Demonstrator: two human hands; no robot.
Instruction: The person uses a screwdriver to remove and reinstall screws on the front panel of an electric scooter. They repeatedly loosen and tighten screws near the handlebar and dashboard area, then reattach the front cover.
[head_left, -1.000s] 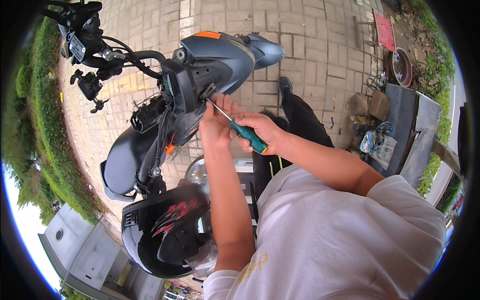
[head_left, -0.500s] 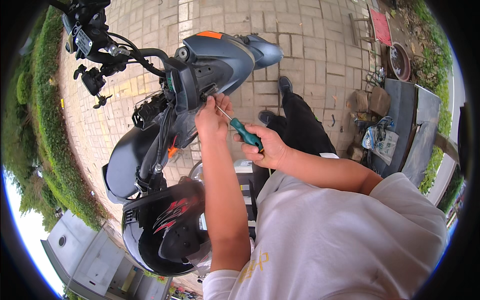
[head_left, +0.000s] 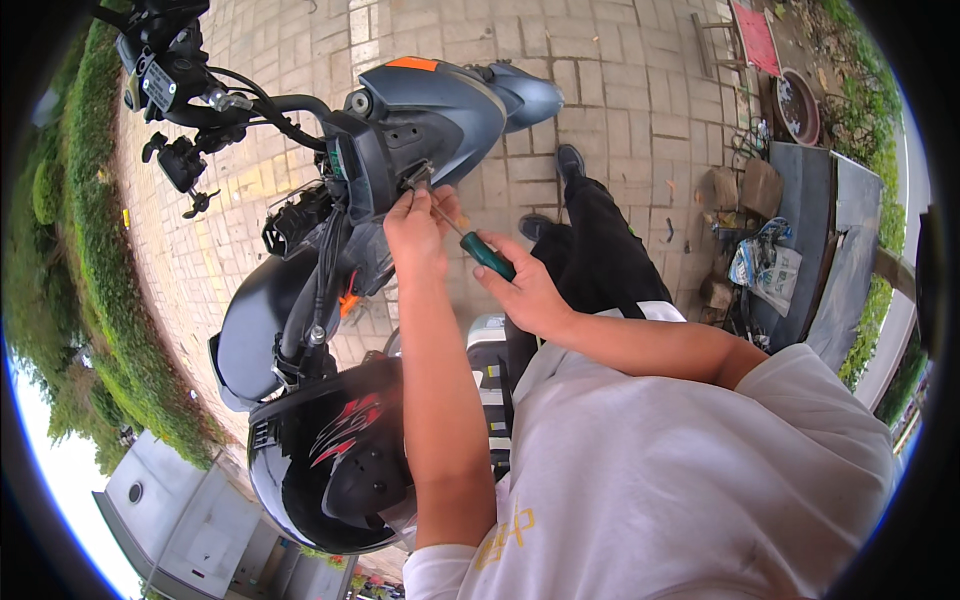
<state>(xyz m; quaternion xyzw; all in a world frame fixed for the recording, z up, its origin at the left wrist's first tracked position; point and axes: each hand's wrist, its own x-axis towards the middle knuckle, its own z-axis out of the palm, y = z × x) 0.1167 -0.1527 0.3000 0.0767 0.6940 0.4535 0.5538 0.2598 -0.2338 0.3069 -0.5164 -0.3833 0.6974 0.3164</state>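
Observation:
My right hand point(head_left: 535, 298) is closed around the dark green handle of a screwdriver point(head_left: 485, 254). Its thin metal shaft points up and left toward the fingers of my left hand point(head_left: 415, 235). Those fingers are pinched together beside a small metal piece point(head_left: 421, 178) at the motorcycle's front; what they hold, if anything, is hidden, as is the screwdriver's tip. Around them is the motorcycle's dark front panel point(head_left: 360, 165), with the grey-blue front fender point(head_left: 470, 105) beyond.
A black helmet with red markings point(head_left: 330, 450) rests below the black fuel tank point(head_left: 265, 310). Handlebar controls point(head_left: 180, 90) stick out at upper left. At right are rocks point(head_left: 760, 190), a plastic bag point(head_left: 775, 270) and a round basin point(head_left: 798, 105) on brick paving point(head_left: 640, 110).
My right hand has shifted its hold on the screwdriver handle, its fingers now lying further over it. The left hand has moved slightly left, still near the metal piece.

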